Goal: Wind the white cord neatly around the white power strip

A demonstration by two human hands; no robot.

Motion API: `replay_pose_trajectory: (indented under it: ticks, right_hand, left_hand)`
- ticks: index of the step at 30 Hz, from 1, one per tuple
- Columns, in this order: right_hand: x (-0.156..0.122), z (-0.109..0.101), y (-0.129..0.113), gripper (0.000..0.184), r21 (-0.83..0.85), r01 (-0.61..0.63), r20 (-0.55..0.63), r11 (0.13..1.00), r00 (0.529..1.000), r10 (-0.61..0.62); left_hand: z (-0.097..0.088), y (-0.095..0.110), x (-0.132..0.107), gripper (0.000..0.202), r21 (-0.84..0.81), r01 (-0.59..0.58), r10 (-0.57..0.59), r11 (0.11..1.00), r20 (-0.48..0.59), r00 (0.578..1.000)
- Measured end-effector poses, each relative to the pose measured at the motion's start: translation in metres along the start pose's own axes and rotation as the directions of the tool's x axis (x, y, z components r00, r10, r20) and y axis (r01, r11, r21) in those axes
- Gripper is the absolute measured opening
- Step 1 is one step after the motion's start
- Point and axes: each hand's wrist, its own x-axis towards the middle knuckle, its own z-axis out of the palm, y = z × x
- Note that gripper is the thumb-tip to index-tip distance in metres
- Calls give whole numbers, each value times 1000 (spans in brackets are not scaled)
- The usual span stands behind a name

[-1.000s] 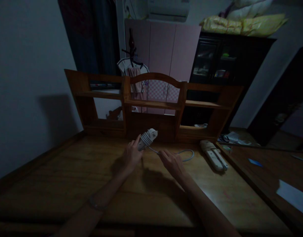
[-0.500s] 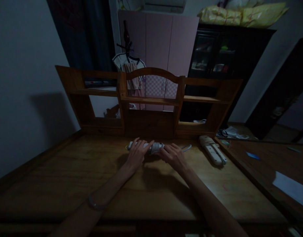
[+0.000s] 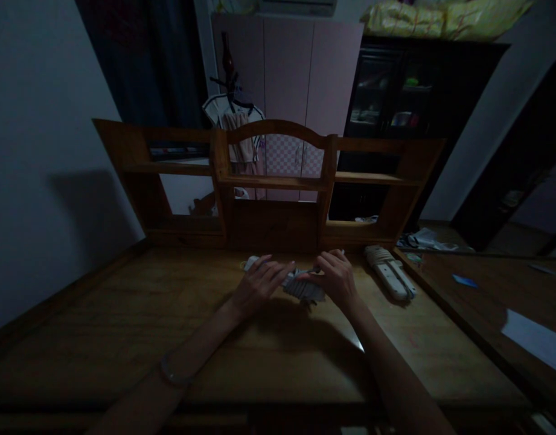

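Observation:
A white power strip [image 3: 250,262] with its grey-white cord [image 3: 305,290] wound around it is held just above the wooden desk, in the middle of the view. My left hand [image 3: 261,281] is closed over the strip's left part, covering much of it. Beyond the coils, my right hand [image 3: 336,279] pinches a length of the same cord, pulled taut from the strip. A plug with prongs seems to hang below the coils, though the dim light blurs it. To the right lies a second power strip [image 3: 393,279], its cord wrapped around its far end.
A wooden shelf unit [image 3: 278,183] rises along the desk's back edge. The desk [image 3: 169,338] meets a wall [image 3: 46,229] at left. A darker table [image 3: 450,302] adjoins at right, bearing a blue card [image 3: 465,281] and white paper [image 3: 533,339].
My right hand has moved right and turned upward with the cord. The power strip has tilted, its coiled end now nearer me. My left hand has shifted slightly right, still on the strip.

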Motion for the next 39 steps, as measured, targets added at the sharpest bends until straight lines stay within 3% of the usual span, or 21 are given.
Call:
replay_pose_trajectory:
  ticks: [3,7,10,12,18,22,24,27,31,33,35,37,39]
  right_hand:
    - [4,0,3,37,201,-115,59,973,993,105]
    - [8,-4,5,38,500,-276,253,821,953,166]
    - [7,-4,6,37,600,-358,368,716,918,150]
    - [5,0,8,36,614,-379,400,693,906,141]
    - [-1,16,26,35,363,-290,224,885,950,219]
    - [-3,22,40,37,262,-275,163,925,957,239]
    - [-5,26,42,36,315,-315,179,895,946,270]
    - [-9,34,36,38,460,-452,292,764,890,351]
    - [-12,49,21,40,560,-555,397,615,831,389]
    - [-12,54,13,39,548,-545,383,634,838,389]
    - [-11,56,7,36,502,-491,348,713,869,353]
    - [-11,56,2,30,412,-410,319,814,901,293]
    - [-11,54,-2,25,275,-329,292,903,924,248]
  left_hand:
    - [2,0,-2,52,-39,-34,33,999,-16,999]
    - [4,4,-6,50,-112,-112,112,987,-14,994]
    - [3,8,-7,50,-148,-149,147,978,-28,989]
    - [2,9,-8,50,-150,-175,173,973,-23,985]
    - [4,7,-10,53,-253,-88,77,963,-53,996]
    - [2,13,-12,59,-422,119,-150,899,-42,988]
    - [-1,17,-9,70,-507,295,-371,810,-53,927]
    - [-5,19,-2,83,-571,502,-661,650,-100,743]
    - [-3,8,4,69,-584,656,-838,479,-82,539]
    - [2,-1,3,62,-600,698,-890,390,-51,454]
    - [8,-8,1,61,-621,717,-922,316,-23,387]
    - [13,-14,-2,60,-647,714,-935,269,1,354]
    - [17,-19,-5,59,-662,707,-934,250,26,355]
